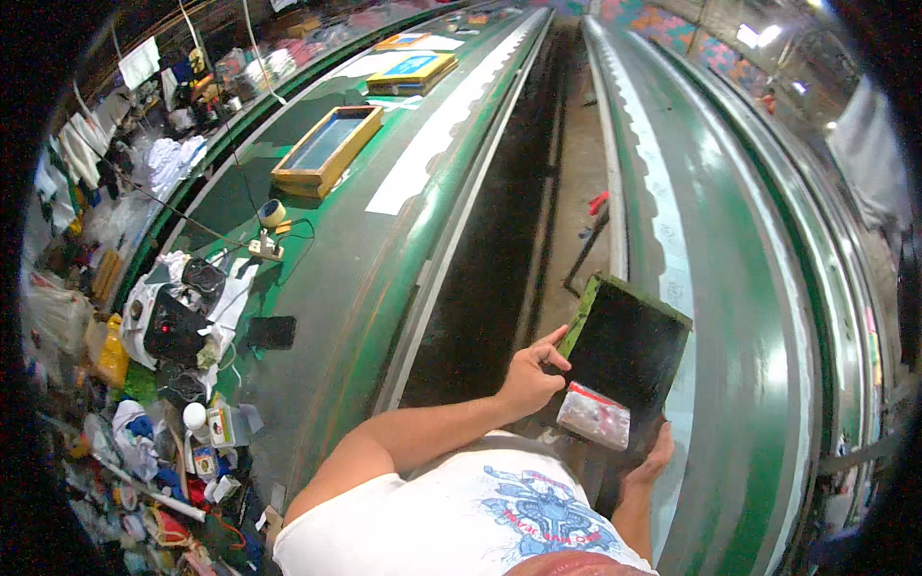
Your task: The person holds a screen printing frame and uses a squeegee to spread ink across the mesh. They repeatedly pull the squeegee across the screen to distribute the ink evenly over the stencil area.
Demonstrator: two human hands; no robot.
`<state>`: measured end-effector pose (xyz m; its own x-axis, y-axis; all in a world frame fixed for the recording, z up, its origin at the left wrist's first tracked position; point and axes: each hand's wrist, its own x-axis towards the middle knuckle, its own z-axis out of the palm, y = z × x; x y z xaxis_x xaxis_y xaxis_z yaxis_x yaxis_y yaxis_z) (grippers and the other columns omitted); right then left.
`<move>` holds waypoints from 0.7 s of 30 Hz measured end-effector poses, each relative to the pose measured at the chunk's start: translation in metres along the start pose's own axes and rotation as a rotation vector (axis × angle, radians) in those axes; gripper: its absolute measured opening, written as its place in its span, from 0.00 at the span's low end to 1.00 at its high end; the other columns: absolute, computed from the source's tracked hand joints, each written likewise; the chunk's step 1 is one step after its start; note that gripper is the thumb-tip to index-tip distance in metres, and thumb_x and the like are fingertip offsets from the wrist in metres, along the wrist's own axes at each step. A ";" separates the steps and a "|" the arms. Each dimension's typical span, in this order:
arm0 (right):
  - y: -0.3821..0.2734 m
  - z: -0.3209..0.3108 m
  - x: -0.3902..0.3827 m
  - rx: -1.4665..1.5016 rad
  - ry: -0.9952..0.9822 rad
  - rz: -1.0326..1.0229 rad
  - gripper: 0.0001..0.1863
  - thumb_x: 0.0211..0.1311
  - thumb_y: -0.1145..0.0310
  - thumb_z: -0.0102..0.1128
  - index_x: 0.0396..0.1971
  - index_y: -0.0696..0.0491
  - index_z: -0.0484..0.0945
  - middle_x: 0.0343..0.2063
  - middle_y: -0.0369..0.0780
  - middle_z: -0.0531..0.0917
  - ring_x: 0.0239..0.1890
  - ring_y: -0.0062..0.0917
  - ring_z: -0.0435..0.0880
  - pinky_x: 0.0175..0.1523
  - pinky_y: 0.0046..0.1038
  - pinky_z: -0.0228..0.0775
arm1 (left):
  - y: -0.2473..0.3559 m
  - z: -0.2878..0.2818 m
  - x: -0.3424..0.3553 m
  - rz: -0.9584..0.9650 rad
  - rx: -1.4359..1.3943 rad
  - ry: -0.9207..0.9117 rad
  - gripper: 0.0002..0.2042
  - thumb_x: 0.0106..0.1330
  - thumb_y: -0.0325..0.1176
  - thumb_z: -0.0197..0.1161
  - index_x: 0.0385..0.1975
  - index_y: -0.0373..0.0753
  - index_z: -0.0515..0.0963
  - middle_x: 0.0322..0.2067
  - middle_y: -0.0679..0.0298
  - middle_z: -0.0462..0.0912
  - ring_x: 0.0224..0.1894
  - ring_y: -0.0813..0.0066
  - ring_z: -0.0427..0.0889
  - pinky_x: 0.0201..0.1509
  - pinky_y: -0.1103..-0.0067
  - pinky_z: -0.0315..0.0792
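A screen printing frame (629, 336) with a dark inside and a green-edged rim is held tilted over the near edge of the right-hand table. My left hand (538, 376) is at its left rim, with bent fingers closed against the edge. Lower on the opposite side, my right hand (653, 456) grips the frame from the right, its fingers partly hidden behind it. A smeared whitish block with a red strip (594, 418), perhaps a squeegee, rests at the near end of the frame between my hands.
Two long green tables, the left (370, 278) and the right (740, 326), flank a dark aisle. Wooden screen frames (327, 151), a tape roll (272, 212), a power strip (266, 249) and a dark phone-like slab (272, 332) lie on the left one. Cluttered bottles (195, 420) stand beside it.
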<state>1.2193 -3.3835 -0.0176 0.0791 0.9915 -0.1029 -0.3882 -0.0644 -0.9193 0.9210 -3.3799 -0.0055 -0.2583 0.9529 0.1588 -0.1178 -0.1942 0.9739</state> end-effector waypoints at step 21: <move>0.089 0.328 0.362 -0.185 -0.541 0.446 0.19 0.83 0.59 0.59 0.58 0.59 0.86 0.39 0.32 0.88 0.35 0.11 0.80 0.40 0.19 0.71 | -0.021 -0.168 0.221 -0.017 -0.082 0.815 0.14 0.55 0.08 0.64 0.37 0.35 0.83 0.84 0.46 0.62 0.87 0.52 0.61 0.88 0.63 0.58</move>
<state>0.9122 -2.9930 -0.0126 -0.5347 0.7800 -0.3249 -0.1121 -0.4466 -0.8877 0.7048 -3.2041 -0.0181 -0.8679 0.4938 -0.0548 -0.1899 -0.2277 0.9550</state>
